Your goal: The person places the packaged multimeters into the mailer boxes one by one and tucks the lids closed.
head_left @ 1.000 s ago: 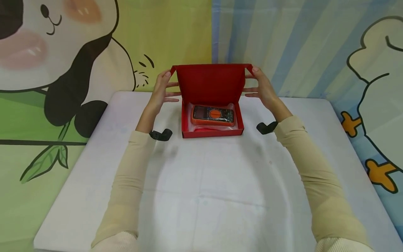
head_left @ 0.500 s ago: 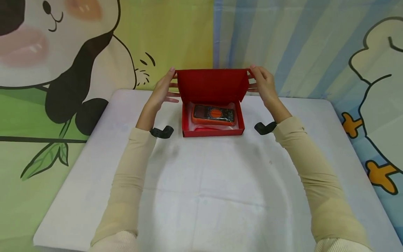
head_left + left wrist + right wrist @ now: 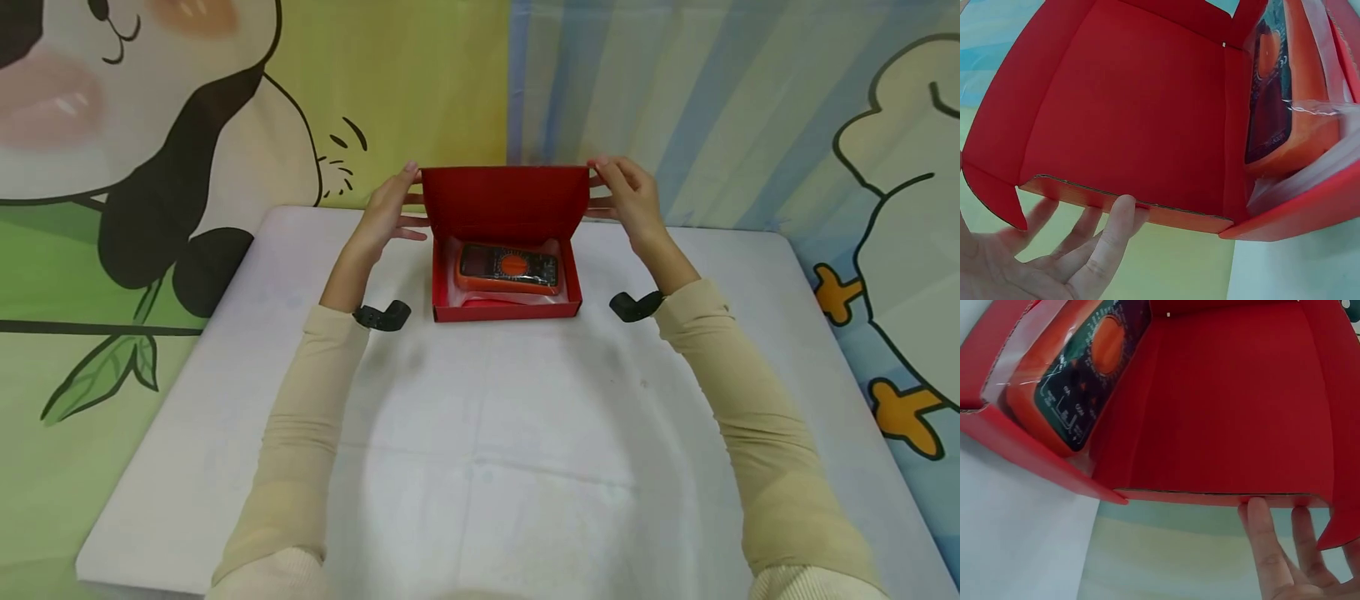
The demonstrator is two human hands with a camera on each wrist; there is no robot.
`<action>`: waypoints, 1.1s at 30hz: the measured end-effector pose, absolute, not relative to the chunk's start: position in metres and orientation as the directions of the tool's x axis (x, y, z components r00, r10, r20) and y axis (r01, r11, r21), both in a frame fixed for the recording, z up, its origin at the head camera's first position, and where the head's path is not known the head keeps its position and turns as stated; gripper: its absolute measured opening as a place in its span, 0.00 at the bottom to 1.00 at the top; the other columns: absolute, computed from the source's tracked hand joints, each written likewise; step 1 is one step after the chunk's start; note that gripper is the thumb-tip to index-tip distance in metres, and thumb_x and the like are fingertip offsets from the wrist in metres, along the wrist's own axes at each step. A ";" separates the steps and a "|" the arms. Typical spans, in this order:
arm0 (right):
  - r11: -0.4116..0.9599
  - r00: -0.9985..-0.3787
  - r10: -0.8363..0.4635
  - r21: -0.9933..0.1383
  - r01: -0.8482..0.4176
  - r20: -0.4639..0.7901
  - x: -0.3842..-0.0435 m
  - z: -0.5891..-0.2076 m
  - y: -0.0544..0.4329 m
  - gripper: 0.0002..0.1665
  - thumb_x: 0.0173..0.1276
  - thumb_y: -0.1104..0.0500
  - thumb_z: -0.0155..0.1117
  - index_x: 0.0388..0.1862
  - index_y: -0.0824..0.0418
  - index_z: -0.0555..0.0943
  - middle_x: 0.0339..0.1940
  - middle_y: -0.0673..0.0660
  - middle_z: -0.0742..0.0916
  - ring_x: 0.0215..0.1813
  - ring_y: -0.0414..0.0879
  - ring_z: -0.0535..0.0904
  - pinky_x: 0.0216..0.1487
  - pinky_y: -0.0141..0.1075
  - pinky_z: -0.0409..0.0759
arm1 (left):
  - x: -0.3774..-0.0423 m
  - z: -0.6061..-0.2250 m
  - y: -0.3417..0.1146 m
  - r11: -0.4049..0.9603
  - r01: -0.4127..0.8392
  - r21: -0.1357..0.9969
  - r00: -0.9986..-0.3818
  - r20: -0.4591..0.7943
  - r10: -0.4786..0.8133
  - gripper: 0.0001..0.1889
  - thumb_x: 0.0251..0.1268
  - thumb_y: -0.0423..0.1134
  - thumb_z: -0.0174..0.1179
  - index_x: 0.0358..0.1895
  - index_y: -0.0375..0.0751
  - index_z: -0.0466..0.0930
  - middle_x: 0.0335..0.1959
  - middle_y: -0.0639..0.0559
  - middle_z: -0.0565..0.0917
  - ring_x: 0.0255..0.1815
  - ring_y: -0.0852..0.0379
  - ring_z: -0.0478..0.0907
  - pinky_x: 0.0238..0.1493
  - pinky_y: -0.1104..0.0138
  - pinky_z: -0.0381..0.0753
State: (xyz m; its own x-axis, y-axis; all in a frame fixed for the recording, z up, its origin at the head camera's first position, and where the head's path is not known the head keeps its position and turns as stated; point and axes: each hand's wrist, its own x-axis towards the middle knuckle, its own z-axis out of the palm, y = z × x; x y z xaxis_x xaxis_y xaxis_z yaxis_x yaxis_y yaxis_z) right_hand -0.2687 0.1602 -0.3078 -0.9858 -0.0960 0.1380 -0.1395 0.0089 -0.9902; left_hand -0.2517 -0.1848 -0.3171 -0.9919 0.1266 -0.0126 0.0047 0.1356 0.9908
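Left hand: And there it was, the left hand (image 3: 381,217) with thumb and fingers clamped on the lid (image 3: 506,200) at its upper left corner, more fingers stretched beside the left side flap (image 3: 1191,219).
Right hand: Same story opposite! The right hand (image 3: 636,207) pinched the upper right corner, fingertips (image 3: 1259,509) touching the right side flap (image 3: 1191,499).
Lid: Down it had come: the upper edge sat lower over the box than a second earlier, and its flared corners had drawn in.
Multimeter: Unmoved, the orange-and-black multimeter (image 3: 513,267) lay dial up inside the red box (image 3: 507,314), display end toward the table's left edge.
Wrapping: Clear plastic (image 3: 1297,181) covered it, glare and all.
Hard to see: The left thumb was almost wholly cut off in the left wrist view; a red patch (image 3: 491,302) by the box's front wall, item or box floor, could not be told.
One view only: The left wrist view caught the dark display close up, the right wrist view the printed markings at the other end; only the head view took in both hands.
Table: The box stood near the far edge of the white table (image 3: 480,433), between its far corners.
Backdrop: Behind that edge rose a cartoon backdrop (image 3: 420,83).
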 end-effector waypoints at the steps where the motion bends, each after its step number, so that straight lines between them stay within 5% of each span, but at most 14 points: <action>1: 0.000 -0.985 -0.097 -0.990 -0.143 0.142 -0.268 -0.308 0.161 0.22 0.73 0.47 0.58 0.56 0.61 0.79 0.52 0.65 0.83 0.42 0.51 0.87 0.42 0.37 0.85 | -0.251 -0.318 -0.185 0.135 0.008 0.991 -0.992 -0.009 0.129 0.34 0.73 0.63 0.41 0.70 0.40 0.63 0.62 0.32 0.74 0.55 0.28 0.76 0.34 0.62 0.87; 12: -0.066 -0.973 -0.149 -0.983 -0.168 0.177 -0.261 -0.320 0.168 0.23 0.72 0.50 0.59 0.60 0.62 0.77 0.49 0.60 0.84 0.42 0.49 0.87 0.40 0.35 0.85 | -0.242 -0.328 -0.189 0.139 0.048 0.989 -0.992 0.031 0.125 0.33 0.74 0.59 0.43 0.70 0.39 0.64 0.63 0.34 0.74 0.56 0.31 0.77 0.40 0.59 0.86; 22: 0.004 -0.961 -0.200 -0.980 -0.197 0.192 -0.252 -0.329 0.179 0.27 0.71 0.51 0.60 0.64 0.62 0.75 0.53 0.57 0.84 0.48 0.49 0.86 0.44 0.33 0.84 | -0.235 -0.337 -0.195 0.157 0.098 0.983 -0.977 0.064 0.205 0.29 0.76 0.53 0.43 0.70 0.38 0.62 0.65 0.36 0.73 0.59 0.36 0.77 0.45 0.64 0.85; 33: 0.168 -0.947 -0.252 -0.955 -0.244 0.198 -0.244 -0.326 0.188 0.24 0.72 0.54 0.58 0.64 0.61 0.76 0.42 0.53 0.84 0.42 0.49 0.84 0.41 0.32 0.85 | -0.228 -0.342 -0.200 0.158 0.203 0.966 -0.976 0.187 0.113 0.24 0.72 0.48 0.56 0.68 0.46 0.70 0.61 0.44 0.76 0.57 0.53 0.79 0.59 0.57 0.77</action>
State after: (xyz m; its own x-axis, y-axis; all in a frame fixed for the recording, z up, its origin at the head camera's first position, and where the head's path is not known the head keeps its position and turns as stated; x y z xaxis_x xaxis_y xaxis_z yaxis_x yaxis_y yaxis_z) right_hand -0.2438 0.1877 -0.3263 -0.9472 -0.2522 0.1981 -0.2444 0.1680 -0.9550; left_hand -0.2275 -0.2003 -0.3425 -0.9759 0.1130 0.1866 0.2030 0.1577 0.9664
